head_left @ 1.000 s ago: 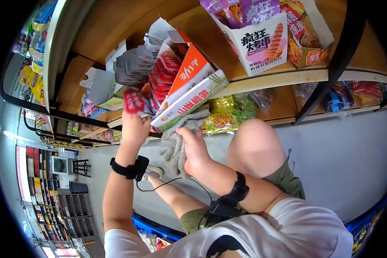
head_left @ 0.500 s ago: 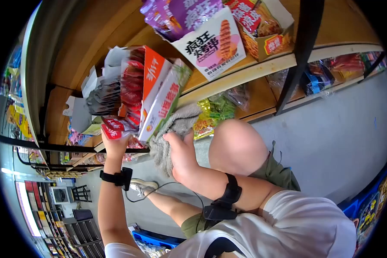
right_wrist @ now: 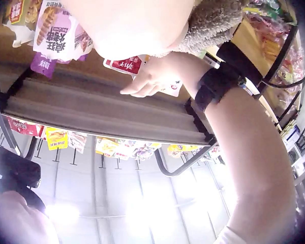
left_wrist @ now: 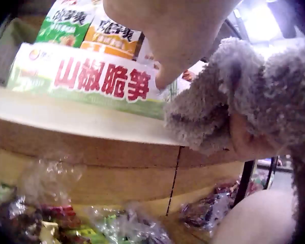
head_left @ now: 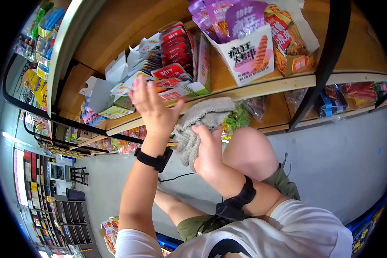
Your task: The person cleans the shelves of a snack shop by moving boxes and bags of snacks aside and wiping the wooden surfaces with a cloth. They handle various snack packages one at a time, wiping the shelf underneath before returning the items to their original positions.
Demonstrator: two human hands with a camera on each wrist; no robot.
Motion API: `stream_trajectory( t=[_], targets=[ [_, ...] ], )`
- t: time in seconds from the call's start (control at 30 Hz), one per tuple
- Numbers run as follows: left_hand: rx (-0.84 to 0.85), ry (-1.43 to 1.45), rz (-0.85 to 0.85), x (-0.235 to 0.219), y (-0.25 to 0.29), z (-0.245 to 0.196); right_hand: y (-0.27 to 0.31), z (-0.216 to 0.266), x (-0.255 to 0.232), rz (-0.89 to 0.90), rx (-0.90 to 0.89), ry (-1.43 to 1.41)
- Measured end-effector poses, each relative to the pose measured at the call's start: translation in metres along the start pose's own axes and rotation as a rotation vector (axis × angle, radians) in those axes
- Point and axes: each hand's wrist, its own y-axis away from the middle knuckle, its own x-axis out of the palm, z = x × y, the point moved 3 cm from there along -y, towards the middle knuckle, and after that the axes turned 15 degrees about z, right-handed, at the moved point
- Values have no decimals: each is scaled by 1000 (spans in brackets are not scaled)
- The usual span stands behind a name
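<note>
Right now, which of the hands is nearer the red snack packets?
Left. In the head view, the left hand is just in front and to the left of the red snack packets; the right hand is farther back, gripping the grey cloth.

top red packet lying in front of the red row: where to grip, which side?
Probably pinch the left end of the top red packet, from above: it looks thin, lies face-up, has that end nearest the left hand, and the front wall of the box hinders low approach.

White short-sleeved shirt, olive-green shorts, black wrist straps, boxy black camera units, thin black cable
</note>
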Motion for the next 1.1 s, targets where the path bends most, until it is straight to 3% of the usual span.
stream_trajectory(
  t=[0.07,0.1,0.2,0.27,0.43,0.53,0.57,0.67,0.7,0.73,0.8,0.83,0.87,0.93,0.97,1.0,1.03,1.1],
  targets=[
    [12,132,355,12,-14,-1,-2,1,6,51,6,-63],
    [-57,206,420,22,-23,-1,-4,1,9,109,41,-105],
    [6,139,512,30,-43,-5,0,-7,0,129,64,-33],
    [11,74,545,43,-53,-7,-1,-12,-4,99,3,91],
    [3,8,482,30,-51,-11,-1,-19,-14,55,142,73],
    [-138,455,240,-13,-25,-12,1,-1,3,126,-73,131],
    [-208,681,303,-20,-10,-15,0,3,4,158,-107,182],
    [-339,1493,652,-42,24,-36,-3,10,7,475,-214,169],
    [-192,1278,624,-54,30,-42,-1,13,9,556,-165,215],
    [-177,1123,529,-67,34,-44,2,13,13,675,-196,320],
    [-247,1142,462,-78,49,-34,8,12,23,900,-273,524],
    [-212,1128,461,-84,56,-28,12,13,25,911,-317,730],
    [-219,1197,486,-92,65,-25,20,11,24,851,-228,647],
    [-222,1205,589,-112,81,-23,33,23,24,572,-353,614],
    [-312,1209,590,-118,94,-21,37,33,22,471,-310,609],
    [-396,1210,580,-122,111,-21,43,53,31,400,-394,502],
    [-483,1217,563,-124,132,-22,47,85,47,406,-551,448],
    [-842,1461,287,-126,191,-14,55,146,78,434,-869,353]
  ],
)
